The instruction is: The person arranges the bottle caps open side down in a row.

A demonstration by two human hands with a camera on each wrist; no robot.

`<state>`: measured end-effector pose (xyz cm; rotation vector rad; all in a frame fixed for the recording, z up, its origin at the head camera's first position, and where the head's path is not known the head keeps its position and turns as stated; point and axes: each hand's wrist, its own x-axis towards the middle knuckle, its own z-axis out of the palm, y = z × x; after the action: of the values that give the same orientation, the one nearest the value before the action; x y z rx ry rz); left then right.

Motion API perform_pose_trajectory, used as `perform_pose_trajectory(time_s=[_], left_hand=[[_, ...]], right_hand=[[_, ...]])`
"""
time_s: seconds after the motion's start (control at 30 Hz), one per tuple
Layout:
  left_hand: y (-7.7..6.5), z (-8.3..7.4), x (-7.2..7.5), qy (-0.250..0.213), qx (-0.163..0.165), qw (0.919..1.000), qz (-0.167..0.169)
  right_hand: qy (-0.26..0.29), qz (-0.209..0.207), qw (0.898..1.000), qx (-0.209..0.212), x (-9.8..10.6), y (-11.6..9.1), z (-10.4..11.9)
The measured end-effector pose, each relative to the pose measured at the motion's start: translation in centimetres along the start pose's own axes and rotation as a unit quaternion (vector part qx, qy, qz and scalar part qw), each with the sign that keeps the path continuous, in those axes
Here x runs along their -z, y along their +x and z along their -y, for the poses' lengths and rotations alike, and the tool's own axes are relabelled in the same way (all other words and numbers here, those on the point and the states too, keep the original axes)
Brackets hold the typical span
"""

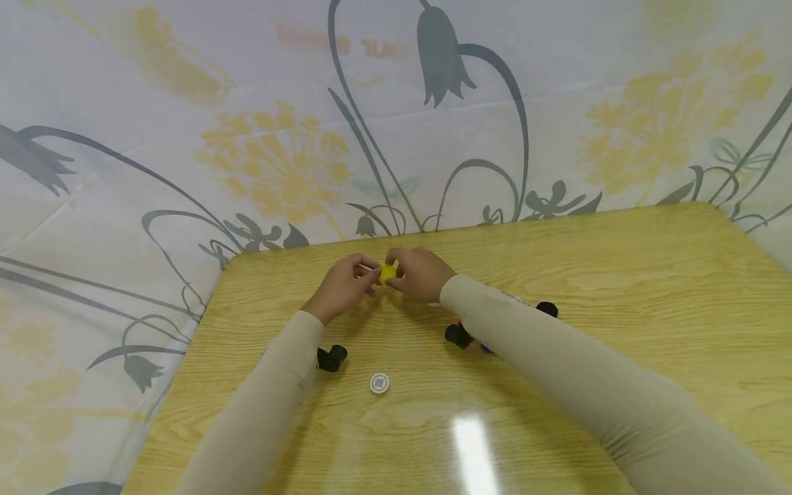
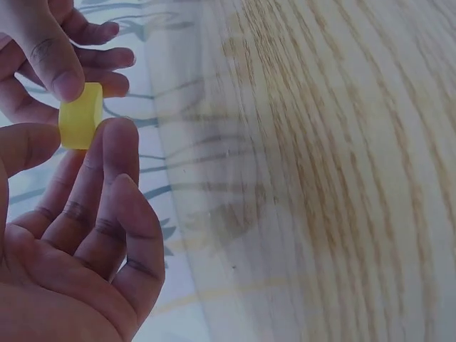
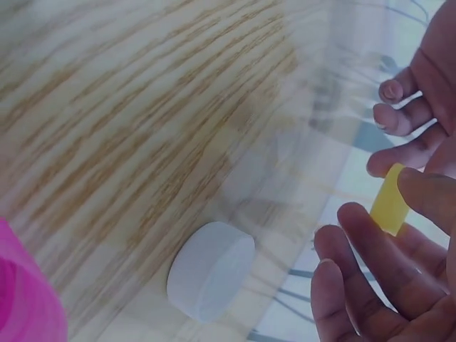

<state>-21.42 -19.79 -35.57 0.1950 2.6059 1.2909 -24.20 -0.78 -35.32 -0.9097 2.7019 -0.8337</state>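
Note:
Out in front, both hands meet at a small yellow disc (image 1: 388, 273), short and round like a thick counter, held over the far part of the table. My left hand (image 1: 348, 283) pinches it between thumb and fingertips from the left. From the other side my right hand (image 1: 422, 273) grips the same disc with thumb and fingers. The left wrist view shows the yellow disc (image 2: 81, 117) on edge between the two hands' fingertips. In the right wrist view, a plain white disc (image 3: 211, 271) rests on the table near the right fingers.
A white disc with a marked top (image 1: 379, 383) lies on the wooden table (image 1: 619, 275) between the forearms. Black pieces (image 1: 332, 359) show beside the left sleeve, and another black piece (image 1: 458, 335) by the right sleeve. A pink object (image 3: 25, 292) enters the right wrist view. Behind stands a flower-patterned wall.

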Motion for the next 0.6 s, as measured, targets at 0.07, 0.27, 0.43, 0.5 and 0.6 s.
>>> perform_pose_trajectory(time_s=[0.07,0.27,0.43,0.5,0.6], left_hand=[[0.08,0.14,0.02,-0.011,0.006,0.9999,-0.001],[0.11,0.36,0.29,-0.040,0.017,0.9991,-0.005],[-0.13,0.42,0.51,-0.048,0.001,0.9987,-0.018],[-0.27,0.43,0.63,-0.045,-0.003,0.9987,-0.023],[-0.47,0.44,0.84,-0.033,-0.007,0.9990,-0.030]], right_hand=[[0.010,-0.002,1.000,-0.002,0.05,-0.11,0.03],[0.052,-0.007,0.999,-0.014,0.02,-0.18,-0.08],[0.098,-0.004,0.995,-0.034,0.07,-0.10,-0.18],[0.127,0.002,0.991,-0.042,0.16,-0.06,-0.13],[0.183,0.013,0.981,-0.059,0.31,0.02,-0.08]])
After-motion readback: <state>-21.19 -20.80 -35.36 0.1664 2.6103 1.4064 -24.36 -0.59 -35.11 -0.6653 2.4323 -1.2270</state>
